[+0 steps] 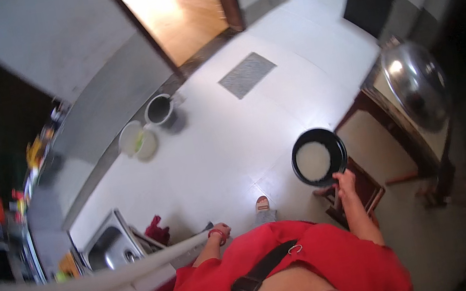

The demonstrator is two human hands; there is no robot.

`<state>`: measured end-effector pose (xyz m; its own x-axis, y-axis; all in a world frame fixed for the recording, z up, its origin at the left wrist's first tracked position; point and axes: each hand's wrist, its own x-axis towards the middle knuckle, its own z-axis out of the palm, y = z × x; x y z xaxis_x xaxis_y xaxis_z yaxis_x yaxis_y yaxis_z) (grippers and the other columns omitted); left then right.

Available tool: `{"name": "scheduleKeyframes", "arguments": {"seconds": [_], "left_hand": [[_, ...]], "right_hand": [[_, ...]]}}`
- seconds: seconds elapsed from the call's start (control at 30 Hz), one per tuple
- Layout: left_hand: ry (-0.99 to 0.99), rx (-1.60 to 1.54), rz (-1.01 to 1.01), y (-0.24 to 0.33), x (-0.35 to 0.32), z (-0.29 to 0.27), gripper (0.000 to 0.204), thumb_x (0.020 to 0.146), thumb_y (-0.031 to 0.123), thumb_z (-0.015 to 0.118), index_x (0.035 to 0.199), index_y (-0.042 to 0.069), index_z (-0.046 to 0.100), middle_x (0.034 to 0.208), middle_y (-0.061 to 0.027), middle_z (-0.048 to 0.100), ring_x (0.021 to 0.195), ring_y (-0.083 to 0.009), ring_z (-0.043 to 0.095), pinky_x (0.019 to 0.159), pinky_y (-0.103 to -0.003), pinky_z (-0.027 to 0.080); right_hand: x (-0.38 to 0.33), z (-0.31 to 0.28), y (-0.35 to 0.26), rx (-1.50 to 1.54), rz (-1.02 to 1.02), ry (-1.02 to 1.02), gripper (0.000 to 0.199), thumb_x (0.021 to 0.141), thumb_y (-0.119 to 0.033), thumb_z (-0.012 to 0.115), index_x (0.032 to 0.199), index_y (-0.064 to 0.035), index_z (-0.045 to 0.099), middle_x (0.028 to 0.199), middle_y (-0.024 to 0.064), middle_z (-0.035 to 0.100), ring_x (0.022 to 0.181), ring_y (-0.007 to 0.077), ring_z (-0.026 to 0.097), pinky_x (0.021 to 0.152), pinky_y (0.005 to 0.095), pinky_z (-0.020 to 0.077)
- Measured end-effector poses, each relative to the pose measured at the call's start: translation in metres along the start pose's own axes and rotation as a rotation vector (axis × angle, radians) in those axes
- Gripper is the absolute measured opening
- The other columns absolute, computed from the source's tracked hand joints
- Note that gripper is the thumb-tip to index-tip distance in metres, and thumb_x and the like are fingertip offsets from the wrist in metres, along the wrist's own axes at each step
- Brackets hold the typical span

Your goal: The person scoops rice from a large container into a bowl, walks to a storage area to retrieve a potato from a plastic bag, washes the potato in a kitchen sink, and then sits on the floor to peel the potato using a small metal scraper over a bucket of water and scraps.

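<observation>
My right hand (345, 182) is closed at the near rim of a round black pot (337, 147), holding it out in front to the right. Whitish contents (313, 161) cover the pot's bottom; whether they are rice, liquid or both, I cannot tell. My left hand (220, 231), with a red band at the wrist, hangs lower on the left with its fingers curled. A small dark piece (207, 227) shows right beside it, and what the fingers hold, if anything, is hidden.
A metal sink (109, 246) lies to the left, with a dark red cloth (157, 230) beside it. Two buckets, one pale (147, 147) and one grey (173, 120), stand by the wall. At right are a wooden stool (367, 185) and a table bearing a large shiny lid (415, 83). A grey mat (246, 75) lies near the doorway.
</observation>
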<state>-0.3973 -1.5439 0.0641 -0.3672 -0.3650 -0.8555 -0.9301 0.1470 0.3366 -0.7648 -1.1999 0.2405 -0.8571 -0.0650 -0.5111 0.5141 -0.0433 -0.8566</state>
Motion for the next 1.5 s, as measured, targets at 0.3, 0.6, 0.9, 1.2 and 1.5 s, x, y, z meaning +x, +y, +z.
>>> {"name": "scheduleKeyframes", "arguments": {"seconds": [0.3, 0.6, 0.9, 1.2, 1.5], "left_hand": [[0.071, -0.056, 0.001, 0.138, 0.064, -0.140, 0.022, 0.076, 0.013, 0.053, 0.095, 0.002, 0.053, 0.073, -0.0091, 0.060, 0.057, -0.0190, 0.060, 0.045, -0.030, 0.045], [-0.073, 0.096, 0.020, 0.246, 0.085, -0.131, 0.023, 0.074, 0.016, 0.054, 0.092, 0.000, 0.057, 0.074, -0.0096, 0.061, 0.058, -0.0164, 0.059, 0.053, -0.029, 0.048], [-0.017, 0.211, 0.103, 0.340, 0.122, -0.132, 0.025, 0.074, 0.020, 0.054, 0.090, 0.002, 0.060, 0.077, -0.0100, 0.063, 0.064, -0.0184, 0.060, 0.060, -0.031, 0.049], [-0.098, 0.282, 0.121, 0.396, 0.135, -0.132, 0.024, 0.074, 0.018, 0.053, 0.090, 0.002, 0.059, 0.075, -0.0085, 0.062, 0.060, -0.0169, 0.058, 0.056, -0.029, 0.048], [-0.220, 0.776, 0.377, 0.456, 0.202, -0.161, 0.026, 0.070, 0.021, 0.052, 0.083, 0.002, 0.063, 0.078, -0.0128, 0.063, 0.070, -0.0232, 0.061, 0.063, -0.034, 0.048]], "right_hand": [[0.081, 0.007, -0.072, 0.202, 0.023, 0.399, 0.020, 0.065, 0.001, 0.059, 0.083, -0.0069, 0.057, 0.077, 0.0046, 0.057, 0.064, 0.0159, 0.054, 0.041, 0.0273, 0.0424], [0.269, -0.038, -0.120, 0.533, -0.110, 0.590, 0.024, 0.065, 0.000, 0.061, 0.086, -0.0026, 0.049, 0.081, 0.0088, 0.052, 0.070, 0.0217, 0.052, 0.051, 0.0345, 0.0474], [0.376, -0.107, -0.152, 0.517, -0.008, 0.821, 0.032, 0.069, 0.001, 0.059, 0.093, 0.0104, 0.041, 0.083, 0.0208, 0.050, 0.057, 0.0262, 0.053, 0.046, 0.0288, 0.0496], [0.399, -0.125, -0.161, 0.556, 0.000, 0.884, 0.047, 0.071, -0.011, 0.065, 0.103, 0.0086, 0.036, 0.089, 0.0216, 0.051, 0.058, 0.0253, 0.056, 0.055, 0.0333, 0.0526], [0.306, -0.080, -0.109, 0.772, -0.051, 0.405, 0.036, 0.080, -0.024, 0.060, 0.102, 0.0012, 0.049, 0.086, 0.0133, 0.059, 0.077, 0.0200, 0.059, 0.064, 0.0274, 0.0517]]}}
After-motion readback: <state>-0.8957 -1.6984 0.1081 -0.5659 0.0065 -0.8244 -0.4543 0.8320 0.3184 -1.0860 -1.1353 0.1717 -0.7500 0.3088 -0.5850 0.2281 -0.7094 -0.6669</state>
